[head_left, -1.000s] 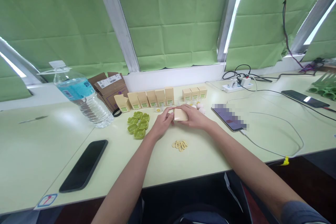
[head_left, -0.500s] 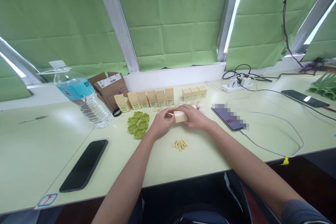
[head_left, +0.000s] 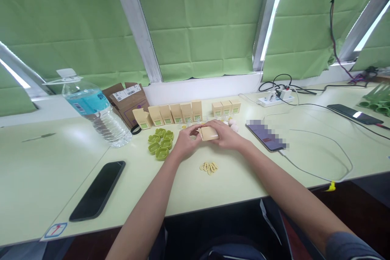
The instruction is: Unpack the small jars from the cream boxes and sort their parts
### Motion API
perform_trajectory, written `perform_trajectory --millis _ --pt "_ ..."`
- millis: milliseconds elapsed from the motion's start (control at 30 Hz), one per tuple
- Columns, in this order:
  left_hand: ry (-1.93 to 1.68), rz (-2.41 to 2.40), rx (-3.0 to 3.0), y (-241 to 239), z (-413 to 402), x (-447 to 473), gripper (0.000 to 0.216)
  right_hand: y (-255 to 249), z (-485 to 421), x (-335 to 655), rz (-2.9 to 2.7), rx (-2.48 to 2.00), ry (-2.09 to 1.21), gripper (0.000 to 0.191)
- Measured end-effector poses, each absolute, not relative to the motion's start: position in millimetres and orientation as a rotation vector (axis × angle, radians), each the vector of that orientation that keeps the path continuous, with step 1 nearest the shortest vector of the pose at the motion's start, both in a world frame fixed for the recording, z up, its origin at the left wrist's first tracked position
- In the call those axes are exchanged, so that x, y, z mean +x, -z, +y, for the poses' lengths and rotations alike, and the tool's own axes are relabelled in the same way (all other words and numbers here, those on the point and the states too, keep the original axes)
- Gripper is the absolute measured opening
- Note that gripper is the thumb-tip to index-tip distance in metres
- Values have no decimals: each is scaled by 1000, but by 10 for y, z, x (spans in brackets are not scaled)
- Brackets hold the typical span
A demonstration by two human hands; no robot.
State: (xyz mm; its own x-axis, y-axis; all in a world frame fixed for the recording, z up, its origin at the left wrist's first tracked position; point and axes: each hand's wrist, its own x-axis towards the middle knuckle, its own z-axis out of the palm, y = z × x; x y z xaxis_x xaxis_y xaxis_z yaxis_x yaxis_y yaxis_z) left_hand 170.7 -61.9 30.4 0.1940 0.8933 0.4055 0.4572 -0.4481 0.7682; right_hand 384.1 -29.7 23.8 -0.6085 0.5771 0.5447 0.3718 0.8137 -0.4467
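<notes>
A small tan cardboard box [head_left: 209, 133] lies on its side between my two hands, low over the table. My right hand [head_left: 228, 135] wraps round its right end, fingers over the far side. My left hand [head_left: 186, 144] is closed at its left end, where fingertips and thumb pinch near the flap; the exact contact is partly hidden. Just below the hands sits a little pile of yellow rings [head_left: 209, 167]. Green flower-shaped cups [head_left: 162, 153] stand to the left of my left hand. Pale pink balls [head_left: 232, 125] rest beyond my right hand.
Behind stand a row of tall open boxes [head_left: 176, 113] and a group of shorter boxes [head_left: 226, 108]. To the left are a water bottle [head_left: 97, 109], a brown carton [head_left: 131, 103] and a black phone [head_left: 98, 191]. A charging phone [head_left: 265, 136] lies right, near a power strip [head_left: 276, 99].
The small box has turned slightly in my hands, so its broad face shows differently. Both hands stay in nearly the same place.
</notes>
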Motion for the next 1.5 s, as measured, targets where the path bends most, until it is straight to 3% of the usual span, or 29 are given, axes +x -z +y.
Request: perform_trajectory --millis 567,900,1200,1500 --pt "-1358 1347 1802 -261 -546 1704 35 -256 -323 3822 -2249 -741 -413 58" --pt "-1514 1234 1577 -277 -486 1722 46 -273 -365 3800 -2292 -733 -471 78" --pt "-1541 1241 1510 -241 -504 1713 62 -305 -427 3764 -2347 -626 -492 52" --pt "-1399 1139 1550 -239 -513 1725 58 -328 -464 3744 -2404 -565 -474 47"
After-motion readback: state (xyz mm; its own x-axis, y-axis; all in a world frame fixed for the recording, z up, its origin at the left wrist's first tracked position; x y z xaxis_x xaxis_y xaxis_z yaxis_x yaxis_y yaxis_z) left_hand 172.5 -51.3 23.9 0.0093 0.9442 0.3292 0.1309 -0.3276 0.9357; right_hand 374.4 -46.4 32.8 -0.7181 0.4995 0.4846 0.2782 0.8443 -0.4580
